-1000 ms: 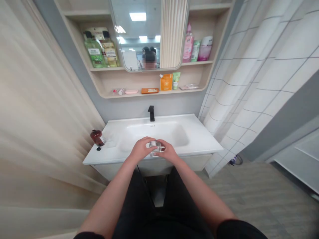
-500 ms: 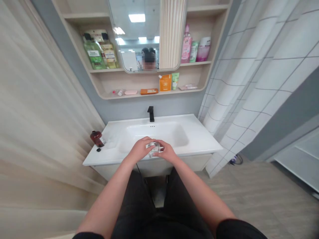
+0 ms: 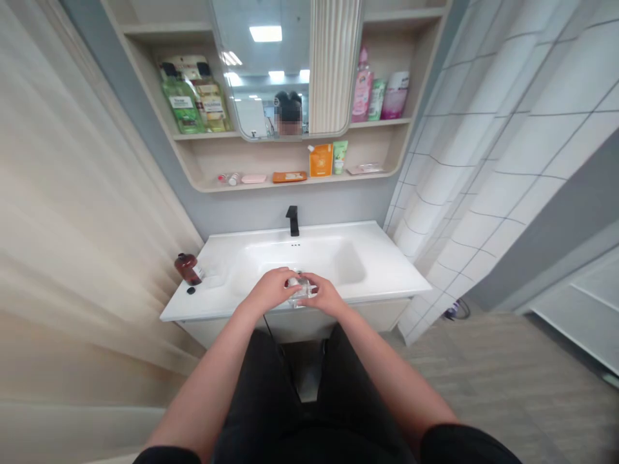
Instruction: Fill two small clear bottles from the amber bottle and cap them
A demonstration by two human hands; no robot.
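Clear glass container [image 3: 300, 289] held tight in both grips, left hand [image 3: 272, 289] and right hand [image 3: 327, 294], over white washbasin [image 3: 387, 276] near its front edge.

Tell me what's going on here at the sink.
A person stands at a white washbasin, holding a small clear container between their left hand and right hand, just above the basin's near edge. The black faucet stands behind the basin, and an amber bottle lies at the counter's left end. Shelves around the mirror hold toiletries, including a green bottle and a pink pump bottle.
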